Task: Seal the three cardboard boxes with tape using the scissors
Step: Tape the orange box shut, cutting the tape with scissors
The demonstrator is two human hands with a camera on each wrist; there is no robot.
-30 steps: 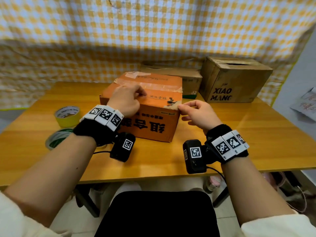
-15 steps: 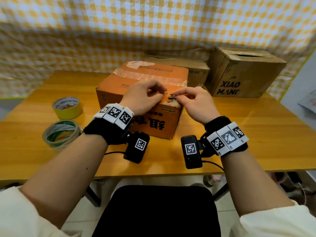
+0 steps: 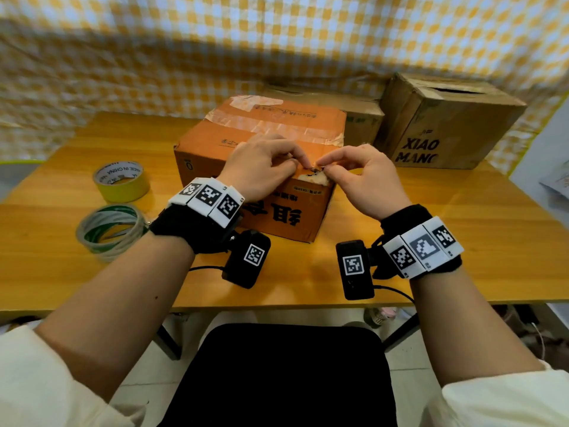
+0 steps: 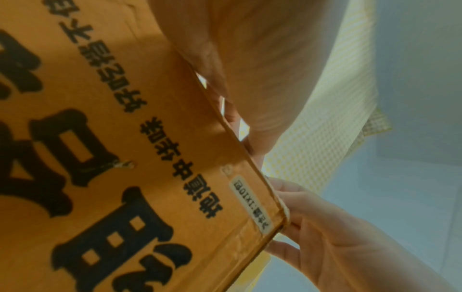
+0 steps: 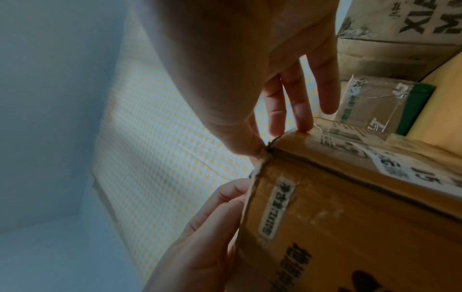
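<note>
Both hands work the near corner of the orange box [image 3: 261,143].

The left hand [image 3: 258,167] and right hand [image 3: 366,180] meet at the box's frayed front corner, fingers pinching something small there, seemingly a tape end; exactly what, I cannot tell. Best to press it flat along the seam while steadying the box. It sits mid-counter [image 3: 462,235], closed, contents hidden. Two brown boxes [image 3: 446,124] stand behind; tape rolls [image 3: 121,183] lie left. No scissors show.
</note>
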